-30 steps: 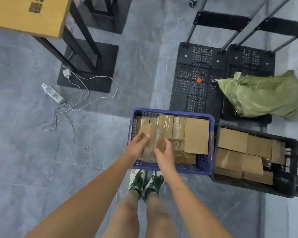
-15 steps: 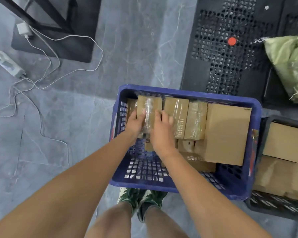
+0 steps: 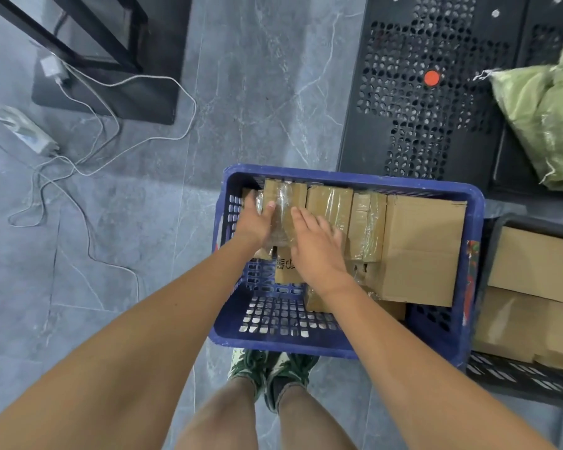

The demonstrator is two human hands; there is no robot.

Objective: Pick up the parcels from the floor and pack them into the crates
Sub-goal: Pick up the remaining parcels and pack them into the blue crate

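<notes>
A blue crate [image 3: 345, 178] stands on the floor in front of my feet, holding several brown cardboard parcels. A small tape-wrapped parcel [image 3: 285, 198] stands in its far left corner, beside two similar taped parcels [image 3: 330, 206] and a large plain box [image 3: 420, 251]. My left hand [image 3: 257, 222] grips the taped parcel's left side, thumb on top. My right hand [image 3: 319, 248] lies flat against its right side, fingers straight and apart. A black crate [image 3: 514, 380] at the right holds more cardboard parcels [image 3: 533, 264].
A black perforated trolley deck [image 3: 403, 131] lies beyond the crates with a green sack [image 3: 546, 125] on it. To the left, a white power strip [image 3: 23, 131] and loose cables [image 3: 137, 79] trail over the grey floor by a black stand base [image 3: 117, 99].
I have bent closer to the blue crate. The taped parcel went from above the near side down into the far left corner, and my right hand's fingers have flattened out.
</notes>
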